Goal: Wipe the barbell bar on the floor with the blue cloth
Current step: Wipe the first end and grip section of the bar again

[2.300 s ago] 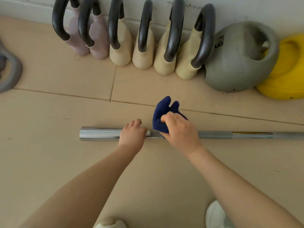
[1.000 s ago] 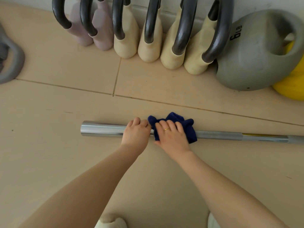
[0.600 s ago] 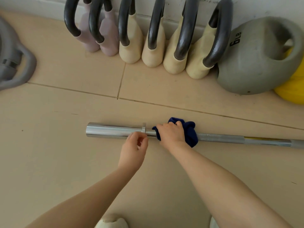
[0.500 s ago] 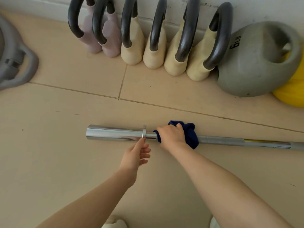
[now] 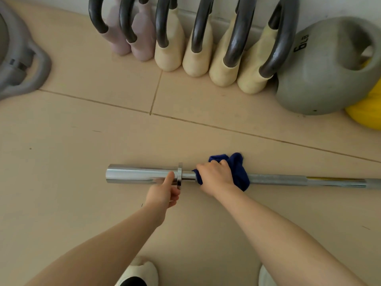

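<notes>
- Head view: your right hand point(image 5: 215, 177) is clenched around the blue cloth point(image 5: 239, 172), which is bunched over the barbell bar point(image 5: 278, 179) just to the right of the collar point(image 5: 179, 175).
- The cloth wraps the thin shaft under your palm, and a loose fold of it sticks up on the far side of your knuckles.
- The bar lies flat on the beige tiled floor point(image 5: 82, 141), running left to right, with its thick chrome sleeve point(image 5: 140, 174) at the left end.
- Your left hand point(image 5: 164, 194) sits just below the sleeve beside the collar, thumb tip touching the chrome; the other fingers are loosely curled and hold nothing.
- Against the far wall stands a row of kettlebells point(image 5: 198, 50), two mauve and four cream, all with dark handles.
- To their right a grey weight point(image 5: 321, 79) marked 6 LB leans beside a yellow one point(image 5: 369, 112).
- The toes of your pale shoes point(image 5: 140, 271) show at the bottom edge.
</notes>
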Demonstrator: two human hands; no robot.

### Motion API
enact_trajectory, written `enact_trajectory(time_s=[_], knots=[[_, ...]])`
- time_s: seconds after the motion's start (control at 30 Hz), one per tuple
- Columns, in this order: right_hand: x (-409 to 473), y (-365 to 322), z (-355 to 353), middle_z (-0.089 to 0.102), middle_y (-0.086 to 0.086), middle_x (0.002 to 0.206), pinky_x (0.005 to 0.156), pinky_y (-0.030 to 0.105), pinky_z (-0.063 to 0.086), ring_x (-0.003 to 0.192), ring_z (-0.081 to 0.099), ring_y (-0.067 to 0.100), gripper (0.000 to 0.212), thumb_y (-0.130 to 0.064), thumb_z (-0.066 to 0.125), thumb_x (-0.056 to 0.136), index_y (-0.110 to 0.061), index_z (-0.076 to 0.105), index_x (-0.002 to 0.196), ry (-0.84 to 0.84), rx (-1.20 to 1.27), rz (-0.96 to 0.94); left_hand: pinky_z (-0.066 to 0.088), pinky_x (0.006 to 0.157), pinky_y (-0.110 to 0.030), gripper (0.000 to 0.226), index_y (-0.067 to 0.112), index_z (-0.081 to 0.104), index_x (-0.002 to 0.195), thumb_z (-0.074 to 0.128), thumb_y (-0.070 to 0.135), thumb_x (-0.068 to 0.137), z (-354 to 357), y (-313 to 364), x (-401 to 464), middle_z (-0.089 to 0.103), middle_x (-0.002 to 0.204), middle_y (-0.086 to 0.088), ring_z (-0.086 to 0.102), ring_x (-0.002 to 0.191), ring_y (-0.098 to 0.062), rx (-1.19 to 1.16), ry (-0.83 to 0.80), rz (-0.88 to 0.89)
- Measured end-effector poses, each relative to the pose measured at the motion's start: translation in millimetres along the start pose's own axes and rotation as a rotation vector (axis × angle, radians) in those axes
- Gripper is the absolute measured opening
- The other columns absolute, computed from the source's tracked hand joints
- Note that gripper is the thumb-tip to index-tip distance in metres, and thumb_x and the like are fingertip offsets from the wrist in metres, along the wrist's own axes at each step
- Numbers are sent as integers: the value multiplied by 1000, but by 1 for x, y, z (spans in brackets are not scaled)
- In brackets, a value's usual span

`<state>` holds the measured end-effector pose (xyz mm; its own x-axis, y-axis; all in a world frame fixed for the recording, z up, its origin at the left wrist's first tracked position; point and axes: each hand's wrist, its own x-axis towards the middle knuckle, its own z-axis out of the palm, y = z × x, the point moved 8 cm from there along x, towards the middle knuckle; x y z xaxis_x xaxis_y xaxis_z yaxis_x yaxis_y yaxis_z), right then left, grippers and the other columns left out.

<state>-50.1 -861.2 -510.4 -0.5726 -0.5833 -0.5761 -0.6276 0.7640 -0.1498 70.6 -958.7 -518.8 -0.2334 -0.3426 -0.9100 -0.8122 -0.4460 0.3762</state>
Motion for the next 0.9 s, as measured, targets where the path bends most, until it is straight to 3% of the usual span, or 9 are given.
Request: enact_trajectory(time_s=[0.1, 0.17, 0.23, 0.3, 0.4, 0.53, 0.6, 0.77, 0.9], knots=[[-3, 2, -3, 60, 5, 112, 86, 36, 35, 107, 52, 26, 19, -15, 52, 88, -14, 51, 107, 70, -48, -88, 43, 61, -29, 49, 8, 59, 69, 38, 41, 98, -1, 26, -2, 57, 60, -5, 53, 59, -22, 393, 33, 183], [-9, 7, -2, 58, 6, 115, 88, 36, 37, 108, 52, 26, 23, -23, 47, 93, -13, 50, 113, 120, -92, -166, 37, 56, -28, 48, 8, 54, 64, 41, 40, 96, 2, 51, -12, 53, 59, -3, 52, 62, -25, 766, 124, 433], [-16, 16, -1, 60, 6, 111, 85, 37, 43, 103, 55, 26, 28, -28, 49, 92, -12, 54, 114, 179, -129, -223, 40, 57, -28, 28, 11, 58, 76, 63, 37, 86, 14, 81, -35, 56, 69, -1, 55, 69, -25, 1015, 233, 908], [-25, 31, -8, 64, 4, 97, 72, 36, 48, 88, 60, 25, 29, -33, 49, 87, -13, 61, 104, 299, -181, -210, 51, 64, -33, 50, 14, 65, 97, 85, 38, 59, 31, 76, -39, 66, 89, -6, 64, 78, -29, 1289, 201, 1141], [-40, 59, -18, 66, 5, 81, 63, 33, 48, 74, 61, 26, 33, -32, 37, 83, -13, 63, 85, 418, -222, -14, 56, 66, -36, 72, 18, 70, 95, 94, 39, 31, 40, 62, -22, 69, 103, -9, 69, 82, -28, 1515, 132, 1102], [-36, 54, -13, 63, 5, 99, 87, 42, 35, 105, 57, 30, 23, -32, 54, 88, -10, 56, 93, 300, 154, 236, 56, 60, -34, 64, 15, 70, 75, 96, 32, 20, 48, 60, -20, 71, 93, -12, 70, 71, -28, 1576, 92, 1078], [-30, 28, -6, 62, 3, 99, 87, 39, 35, 101, 56, 26, 19, -32, 52, 90, -14, 51, 94, 243, 235, 239, 56, 57, -32, 64, 16, 70, 73, 96, 33, 16, 51, 63, -23, 71, 90, -11, 70, 68, -27, 1572, 79, 1110], [-37, -10, -9, 68, 6, 96, 67, 37, 52, 88, 64, 28, 20, -9, 60, 73, -12, 62, 92, 399, 44, -13, 55, 53, -30, 62, 15, 71, 71, 96, 31, 17, 51, 63, -20, 70, 86, -10, 68, 64, -25, 1565, 51, 1106], [-58, 66, -15, 65, 12, 93, 63, 38, 50, 79, 60, 33, 38, -14, 35, 78, -14, 63, 104, 383, -147, 203, 55, 52, -32, 65, 15, 73, 77, 97, 30, 19, 50, 63, -17, 71, 92, -14, 70, 68, -28, 1584, 54, 1108]])
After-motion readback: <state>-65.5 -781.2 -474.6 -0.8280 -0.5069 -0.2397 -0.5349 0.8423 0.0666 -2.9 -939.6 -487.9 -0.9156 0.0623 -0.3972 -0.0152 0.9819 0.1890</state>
